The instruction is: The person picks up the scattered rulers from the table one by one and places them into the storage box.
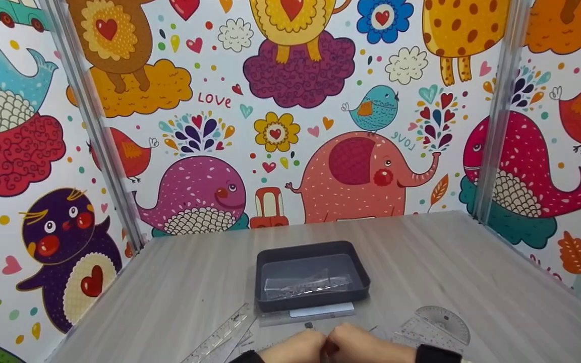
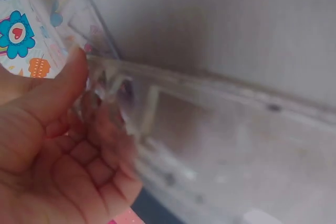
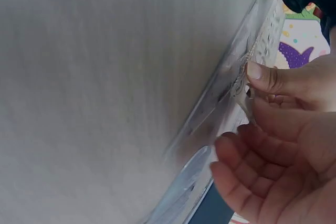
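The grey wood-grain surface [image 1: 472, 272] lay inside three walls papered with cartoon animals [image 1: 356, 171], which closed in the work area on the left, back and right. One dark rectangular tray [image 1: 270, 262] sat near the middle, holding a clear plastic wrapper [image 1: 306, 285] that probably had been dropped there to keep it out of the way. At the tray's near edge lay one straight clear ruler [image 1: 298, 316]. To the left two more clear rulers [image 1: 222, 335] lay overlapping at a slant, and to the right one protractor [image 1: 443, 322] rested just beside a clear set square [image 1: 411, 330], so five drawing tools in all were laid out flat within reach.

Both hands met at the near edge. The left hand [image 1: 290, 349] and the right hand [image 1: 366, 348] each pinched the same clear plastic piece [image 2: 113, 85] between thumb and curled fingers [image 3: 262, 77], apparently to steady it from both ends. It was held just above the surface; what it was could not be told.
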`<move>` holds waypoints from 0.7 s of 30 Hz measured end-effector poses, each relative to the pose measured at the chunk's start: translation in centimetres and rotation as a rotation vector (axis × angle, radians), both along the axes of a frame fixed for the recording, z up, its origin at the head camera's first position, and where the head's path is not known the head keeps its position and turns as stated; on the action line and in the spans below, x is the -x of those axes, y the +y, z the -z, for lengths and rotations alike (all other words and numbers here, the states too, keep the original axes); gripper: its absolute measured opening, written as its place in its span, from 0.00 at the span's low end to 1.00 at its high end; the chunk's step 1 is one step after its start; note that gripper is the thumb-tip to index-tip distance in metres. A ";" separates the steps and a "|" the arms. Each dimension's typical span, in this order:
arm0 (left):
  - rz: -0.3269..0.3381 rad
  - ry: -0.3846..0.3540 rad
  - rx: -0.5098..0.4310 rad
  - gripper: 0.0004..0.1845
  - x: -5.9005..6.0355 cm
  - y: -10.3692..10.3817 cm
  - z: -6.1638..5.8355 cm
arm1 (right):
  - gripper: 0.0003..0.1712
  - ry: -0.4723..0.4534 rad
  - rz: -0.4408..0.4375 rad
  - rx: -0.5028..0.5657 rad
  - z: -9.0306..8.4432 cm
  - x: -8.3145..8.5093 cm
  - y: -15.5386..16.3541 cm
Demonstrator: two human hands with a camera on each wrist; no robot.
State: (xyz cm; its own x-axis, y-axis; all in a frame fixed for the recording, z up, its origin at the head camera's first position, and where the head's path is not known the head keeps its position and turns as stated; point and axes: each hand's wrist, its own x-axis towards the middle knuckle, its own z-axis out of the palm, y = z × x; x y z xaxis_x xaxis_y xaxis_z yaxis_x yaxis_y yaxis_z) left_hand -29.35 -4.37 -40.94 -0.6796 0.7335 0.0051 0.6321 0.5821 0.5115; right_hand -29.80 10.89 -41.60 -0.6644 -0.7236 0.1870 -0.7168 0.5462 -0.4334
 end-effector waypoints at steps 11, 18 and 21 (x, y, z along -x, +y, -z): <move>-0.125 0.153 0.165 0.03 0.4 -0.4 -0.3 | 0.05 0.035 0.015 -0.004 -1.0 0.7 1.4; -0.179 0.188 0.208 0.05 0.7 -0.8 -0.4 | 0.05 -0.101 0.073 0.017 -1.8 1.1 3.8; -0.176 0.187 0.203 0.06 0.8 -1.2 -0.3 | 0.05 -0.172 0.078 0.043 -2.1 1.3 4.9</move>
